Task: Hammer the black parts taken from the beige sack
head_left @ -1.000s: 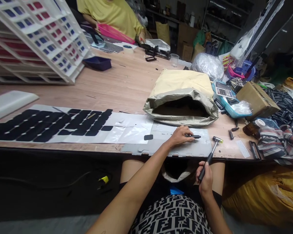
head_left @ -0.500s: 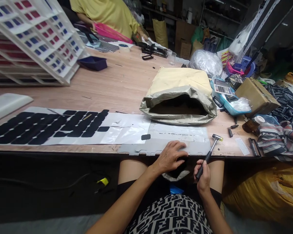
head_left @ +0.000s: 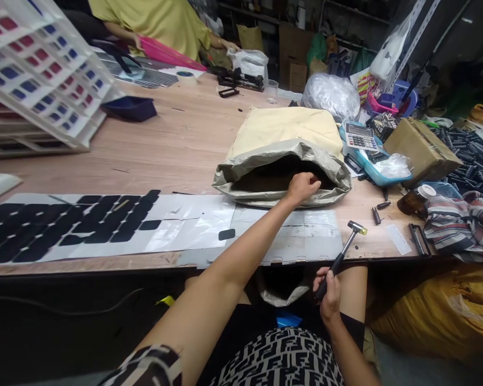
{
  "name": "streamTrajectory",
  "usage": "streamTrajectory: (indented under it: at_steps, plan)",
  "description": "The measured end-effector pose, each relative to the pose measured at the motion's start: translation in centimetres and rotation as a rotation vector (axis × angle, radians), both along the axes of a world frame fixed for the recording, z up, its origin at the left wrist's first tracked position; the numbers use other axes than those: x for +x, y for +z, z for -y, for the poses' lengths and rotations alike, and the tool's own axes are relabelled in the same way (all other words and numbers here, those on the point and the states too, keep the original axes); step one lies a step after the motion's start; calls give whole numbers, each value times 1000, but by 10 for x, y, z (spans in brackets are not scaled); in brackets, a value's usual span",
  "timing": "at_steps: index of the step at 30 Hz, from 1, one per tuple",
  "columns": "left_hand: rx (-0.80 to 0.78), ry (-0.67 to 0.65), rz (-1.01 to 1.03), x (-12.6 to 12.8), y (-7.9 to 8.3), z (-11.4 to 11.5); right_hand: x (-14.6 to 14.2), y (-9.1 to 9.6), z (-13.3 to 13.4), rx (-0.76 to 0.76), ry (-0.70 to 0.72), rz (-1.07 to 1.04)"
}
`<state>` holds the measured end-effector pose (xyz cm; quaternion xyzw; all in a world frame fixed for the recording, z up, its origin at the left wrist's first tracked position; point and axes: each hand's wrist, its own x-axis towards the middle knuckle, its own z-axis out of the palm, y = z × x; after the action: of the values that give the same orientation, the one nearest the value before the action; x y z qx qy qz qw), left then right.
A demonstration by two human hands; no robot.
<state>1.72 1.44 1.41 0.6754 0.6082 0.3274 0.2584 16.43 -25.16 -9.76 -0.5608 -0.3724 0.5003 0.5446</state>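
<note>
My left hand (head_left: 304,188) reaches into the mouth of a pale yellow sack (head_left: 282,126) lying on the table. Its fingers are curled together, and the dark inside of the sack hides anything they hold. Below the table edge, my right hand (head_left: 329,292) grips the black handle of a small hammer (head_left: 348,244), whose head with a yellow face points up and away. A second open bag (head_left: 284,295) sits between my legs. In front of me a translucent plastic sheet (head_left: 285,233) covers the table edge, beside a white sheet bearing rows of black rounded pieces (head_left: 100,217).
A white plastic crate (head_left: 78,102) and a dark blue tray (head_left: 131,109) stand left. At right are a calculator (head_left: 360,136), a blue basket (head_left: 390,174), a cardboard box (head_left: 421,147), a brown jar (head_left: 412,201) and a checked cloth (head_left: 451,222). Across the table sits a person in yellow (head_left: 153,24).
My left hand has moved from above the table edge forward into the sack's mouth, its fingers now curled. My right hand still holds the hammer. The view has shifted slightly right.
</note>
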Motion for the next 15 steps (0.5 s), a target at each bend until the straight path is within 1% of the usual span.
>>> streamTrajectory:
  at_steps: [1, 3, 6, 8, 10, 15]
  plan:
    - [-82, 24, -25, 11, -2, -16, 0, 0, 0, 4, 3, 9]
    - [-228, 27, -67, 31, -9, -39, 0, 1, 1, 2, 10, 20]
    - [-352, -33, -94, 50, -23, -56, 0, 3, 2, -13, 22, 23]
    - [-386, -35, -86, 54, -30, -59, 0, 3, 3, -27, 26, 24]
    - [-378, -17, -65, 50, -34, -57, -1, 4, 2, -32, 25, 25]
    - [-318, -12, -28, 33, -31, -50, -1, 3, 0, -8, 13, 35]
